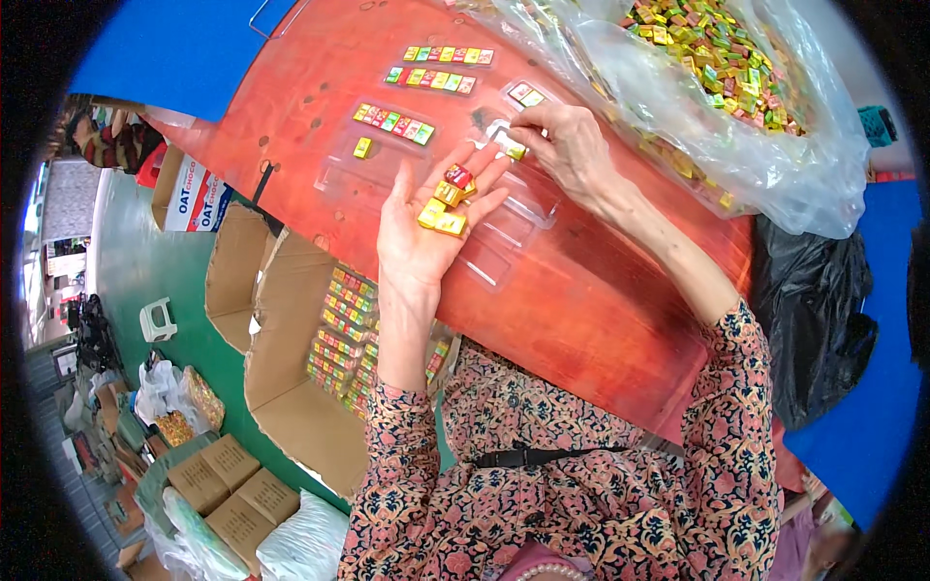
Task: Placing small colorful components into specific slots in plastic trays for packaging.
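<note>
Head view: the left hand [418, 237] lies palm up over the red worktop [581, 300], fingers spread flat, and serves as a small shelf for a few wrapped cubes [446, 205], yellow and red, resting on the fingers and touching one another. The right hand [572, 145] reaches across just beyond it, its grip pressed together on a single small cube [514, 150], which it holds at a pocket of a clear plastic tray [513, 228] lying on the worktop under both hands. The tray is hard to read against the red surface; most of its pockets look unfilled.

Farther up the worktop lie three filled rows of cubes [394, 121], and one loose yellow cube [362, 147] sits apart. A big clear bag of loose cubes [722, 53] lies to the right, within reach. Below the worktop edge, an open cardboard box [291, 387] holds stacked finished trays [341, 334].

To seat the pinched cube well, it seems best to bring it down square to the pocket, flat face down, and press lightly with a fingertip until it sits level. The left palm should stay level and close, so the waiting cubes do not roll off.
</note>
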A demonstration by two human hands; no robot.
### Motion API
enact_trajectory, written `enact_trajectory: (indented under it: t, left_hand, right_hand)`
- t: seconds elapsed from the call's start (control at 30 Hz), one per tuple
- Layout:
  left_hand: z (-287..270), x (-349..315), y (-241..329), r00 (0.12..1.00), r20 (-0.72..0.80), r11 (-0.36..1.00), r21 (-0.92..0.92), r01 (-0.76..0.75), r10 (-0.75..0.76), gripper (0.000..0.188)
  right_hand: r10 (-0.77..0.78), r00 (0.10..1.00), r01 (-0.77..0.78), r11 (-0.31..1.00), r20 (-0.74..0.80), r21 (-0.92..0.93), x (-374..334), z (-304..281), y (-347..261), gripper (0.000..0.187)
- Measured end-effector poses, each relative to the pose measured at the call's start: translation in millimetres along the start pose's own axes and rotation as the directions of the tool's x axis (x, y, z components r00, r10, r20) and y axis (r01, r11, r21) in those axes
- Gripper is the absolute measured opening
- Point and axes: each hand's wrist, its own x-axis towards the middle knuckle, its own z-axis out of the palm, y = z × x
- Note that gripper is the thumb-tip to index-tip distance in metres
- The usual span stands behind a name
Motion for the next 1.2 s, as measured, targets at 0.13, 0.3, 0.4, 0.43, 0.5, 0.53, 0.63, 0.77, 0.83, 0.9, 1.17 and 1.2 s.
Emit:
enact_trajectory:
  t: [0.13,0.3,0.4,0.43,0.5,0.53,0.63,0.77,0.83,0.9,1.17,1.2]
  left_hand:
    - [-5.0,19.3,-12.7,0.997,-0.003,0.989,0.122,0.080,-0.080,0.053]
    - [11.2,18.4,-29.3,0.998,-0.049,0.981,0.184,0.056,-0.048,0.031]
    - [3.8,26.7,-34.3,0.988,-0.133,0.974,0.204,0.101,-0.075,0.027]
    - [3.4,24.9,-34.1,0.984,-0.154,0.975,0.190,0.118,-0.089,0.026]
    - [3.7,23.0,-35.4,0.978,-0.185,0.976,0.177,0.129,-0.096,0.026]
    - [13.3,20.4,-37.4,0.966,-0.257,0.956,0.271,0.108,-0.036,0.027]
    - [10.9,23.9,-22.9,0.948,-0.318,0.906,0.408,0.112,0.026,0.027]
    - [12.8,29.9,-5.9,0.953,-0.264,0.742,0.667,0.067,0.151,0.026]
    - [19.1,41.2,-8.0,0.935,-0.159,0.459,0.889,-0.004,0.317,0.023]
    - [19.3,56.9,-13.3,0.922,-0.145,0.287,0.957,0.038,0.359,0.023]
    - [8.6,90.6,-13.1,0.917,0.188,-0.555,0.831,0.043,0.352,0.020]
    - [11.0,91.7,-16.5,0.922,0.199,-0.620,0.782,0.054,0.331,0.020]
  right_hand:
    - [0.024,0.989,-0.099,0.846,0.148,0.524,-0.7,-34.7,-26.9,0.015]
    - [-0.192,0.926,0.151,0.977,0.325,0.149,-7.7,-45.6,-27.4,0.013]
    - [-0.231,0.920,0.179,0.966,0.315,0.185,-13.8,-46.8,-12.4,0.016]
    - [-0.269,0.920,0.199,0.947,0.284,0.253,-14.4,-42.3,-12.6,0.017]
    - [-0.139,0.934,-0.023,0.896,0.329,0.443,-13.6,-39.6,-5.8,0.017]
    - [-0.027,0.916,-0.238,0.768,0.401,0.594,-11.7,-38.9,-6.5,0.017]
    - [0.204,0.962,-0.261,0.882,0.180,0.393,-9.6,-47.2,17.0,0.017]
    - [0.276,0.959,-0.285,0.913,0.072,0.291,-14.3,-42.6,25.1,0.015]
    - [0.200,0.979,-0.193,0.966,-0.025,0.173,-15.8,-31.4,30.6,0.014]
    - [0.168,0.985,-0.162,0.979,-0.045,0.120,-18.4,-22.6,35.2,0.013]
    - [0.029,0.999,-0.030,0.998,-0.032,-0.048,-14.0,-10.4,33.6,0.012]
    - [0.032,0.999,-0.033,0.998,-0.031,-0.046,-13.8,-10.3,35.3,0.012]
